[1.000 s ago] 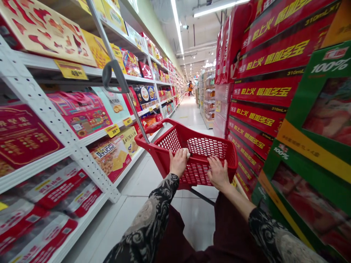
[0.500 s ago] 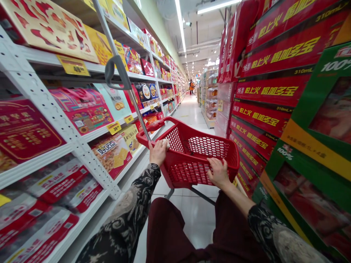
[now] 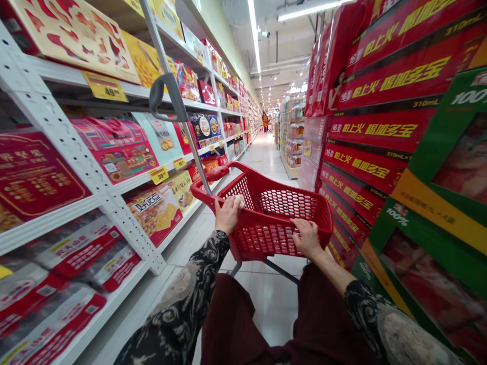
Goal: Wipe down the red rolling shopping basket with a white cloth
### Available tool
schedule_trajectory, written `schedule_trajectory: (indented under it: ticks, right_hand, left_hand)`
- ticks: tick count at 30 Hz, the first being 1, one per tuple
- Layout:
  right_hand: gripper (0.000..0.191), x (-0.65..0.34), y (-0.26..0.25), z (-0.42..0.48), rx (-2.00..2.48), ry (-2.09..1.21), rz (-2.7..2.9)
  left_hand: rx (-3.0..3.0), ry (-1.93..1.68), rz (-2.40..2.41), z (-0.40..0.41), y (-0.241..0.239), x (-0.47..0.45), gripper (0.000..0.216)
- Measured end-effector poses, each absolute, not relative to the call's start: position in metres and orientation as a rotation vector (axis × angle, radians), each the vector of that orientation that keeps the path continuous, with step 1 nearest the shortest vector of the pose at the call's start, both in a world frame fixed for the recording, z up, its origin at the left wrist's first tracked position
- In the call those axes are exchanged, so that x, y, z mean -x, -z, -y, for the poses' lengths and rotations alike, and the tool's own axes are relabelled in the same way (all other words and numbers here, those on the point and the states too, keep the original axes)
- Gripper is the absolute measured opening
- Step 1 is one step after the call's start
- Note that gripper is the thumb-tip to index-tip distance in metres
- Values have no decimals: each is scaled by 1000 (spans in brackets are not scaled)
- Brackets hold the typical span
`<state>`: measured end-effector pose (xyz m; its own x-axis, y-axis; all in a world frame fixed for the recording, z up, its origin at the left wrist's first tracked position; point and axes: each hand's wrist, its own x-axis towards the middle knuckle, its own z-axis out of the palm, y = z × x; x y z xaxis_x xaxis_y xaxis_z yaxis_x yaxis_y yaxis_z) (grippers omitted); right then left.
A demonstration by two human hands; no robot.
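The person sits or crouches low in a supermarket aisle, dark red trousers and patterned sleeves at the bottom of the view. Both hands are on the red basket (image 3: 266,242), which stands on the pale tiled floor (image 3: 266,304) in the middle of the aisle, just ahead of the knees.

The left hand (image 3: 227,214) sits on the near left corner of the basket's rim, fingers curled over the edge and clenched on it, with a small white wad (image 3: 240,202) pressed under the fingertips (tissue or paper, too small to tell). The right hand (image 3: 306,237) grips the near rim toward the right corner, its fingers hooked over the edge into the basket.

The basket's long pull handle (image 3: 167,99) stands up at a slant from the far left corner, its grey grip free of either hand. Through the mesh walls and on what shows of the bottom, no goods can be seen, so by my reading nothing has been put in; the part of the bottom behind the near wall is hard to make out.

To the left, white shelves (image 3: 49,223) carry biscuit and gift boxes with yellow price tags (image 3: 159,175) along their front edges. To the right, stacked red drink cartons (image 3: 365,167) and green cartons (image 3: 429,203) stand close beside the basket's right side. Far down the aisle stands a person in orange (image 3: 265,119).
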<state>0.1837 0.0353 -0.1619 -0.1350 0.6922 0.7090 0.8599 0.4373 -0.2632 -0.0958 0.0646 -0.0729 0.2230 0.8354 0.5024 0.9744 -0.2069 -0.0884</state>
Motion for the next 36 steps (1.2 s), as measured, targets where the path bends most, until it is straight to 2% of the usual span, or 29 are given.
schedule_trajectory:
  ticks: [4, 11, 19, 25, 28, 32, 36]
  right_hand:
    - [44, -182, 163, -34, 1294, 291, 1889]
    - [52, -183, 162, -33, 1231, 299, 1928]
    - [55, -188, 167, -36, 1225, 290, 1923]
    - [58, -166, 149, -36, 1218, 266, 1893]
    - [54, -146, 136, -42, 1196, 224, 1965]
    - [43, -123, 128, -54, 1320, 197, 2029]
    - [32, -118, 128, -55, 1373, 320, 2048]
  left_hand:
    - [2111, 494, 1699, -64, 76, 85, 42]
    - [2431, 456, 1379, -46, 103, -1, 40]
    - [2197, 547, 1698, -57, 86, 55, 41]
    - [2395, 579, 1663, -46, 99, 7, 47]
    - [2605, 550, 1543, -42, 104, -13, 59]
    - [2565, 392, 1693, -44, 100, 7, 71]
    - [2485, 204, 1689, -48, 94, 34, 69]
